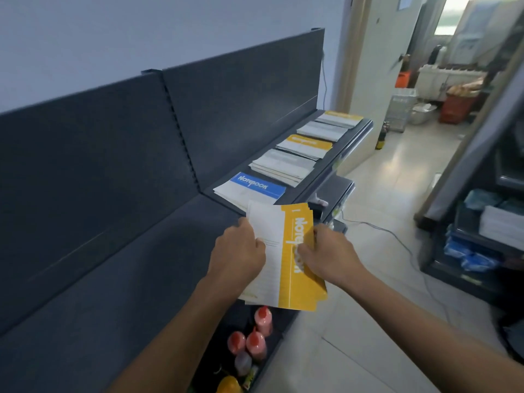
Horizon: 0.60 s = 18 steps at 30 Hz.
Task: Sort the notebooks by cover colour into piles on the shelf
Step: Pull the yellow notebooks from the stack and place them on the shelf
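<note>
Bare left forearm [181, 324] and right forearm [425, 316] reach forward from the lower edge, converging. Back of left hand [241, 251] up, fingers curled round the left edge of a stack of yellow-banded notebooks [286, 279]. Back of right hand [330, 255] up, thumb and fingertips pinching the stack's right edge. Hands close, not touching.

The word "Notebook" is printed in white down the yellow band of the yellow-banded notebook [293, 275], which is gripped by the left hand [241, 251] and partly covered by the right hand [329, 256]. The same word is read in white on the blue-banded notebook [256, 186] at the near end of the shelf [344, 150]. White lettering on the yellow-banded pile [307, 142] further along is too blurred to be read.
</note>
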Motion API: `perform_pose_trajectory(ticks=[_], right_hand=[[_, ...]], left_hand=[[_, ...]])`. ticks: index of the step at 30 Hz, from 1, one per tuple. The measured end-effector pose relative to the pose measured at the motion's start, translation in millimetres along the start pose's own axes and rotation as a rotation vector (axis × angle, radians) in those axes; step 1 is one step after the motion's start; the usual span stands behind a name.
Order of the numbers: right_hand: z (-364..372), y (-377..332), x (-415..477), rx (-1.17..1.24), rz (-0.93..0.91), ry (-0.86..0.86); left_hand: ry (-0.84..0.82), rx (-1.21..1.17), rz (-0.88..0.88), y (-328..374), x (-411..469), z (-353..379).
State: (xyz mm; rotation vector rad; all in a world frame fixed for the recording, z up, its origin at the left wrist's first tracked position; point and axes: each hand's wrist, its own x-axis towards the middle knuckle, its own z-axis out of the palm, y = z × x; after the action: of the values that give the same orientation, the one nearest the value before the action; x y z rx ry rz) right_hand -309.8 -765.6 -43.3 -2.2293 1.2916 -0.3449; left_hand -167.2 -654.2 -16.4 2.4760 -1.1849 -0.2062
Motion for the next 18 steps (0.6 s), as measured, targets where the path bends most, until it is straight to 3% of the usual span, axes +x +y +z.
perform_pose_trajectory(ticks=[18], right_hand=[[-87,99,181,-0.017,0.193,0.012]], left_hand=[[-0.072,-0.034,0.167,131,201,87]])
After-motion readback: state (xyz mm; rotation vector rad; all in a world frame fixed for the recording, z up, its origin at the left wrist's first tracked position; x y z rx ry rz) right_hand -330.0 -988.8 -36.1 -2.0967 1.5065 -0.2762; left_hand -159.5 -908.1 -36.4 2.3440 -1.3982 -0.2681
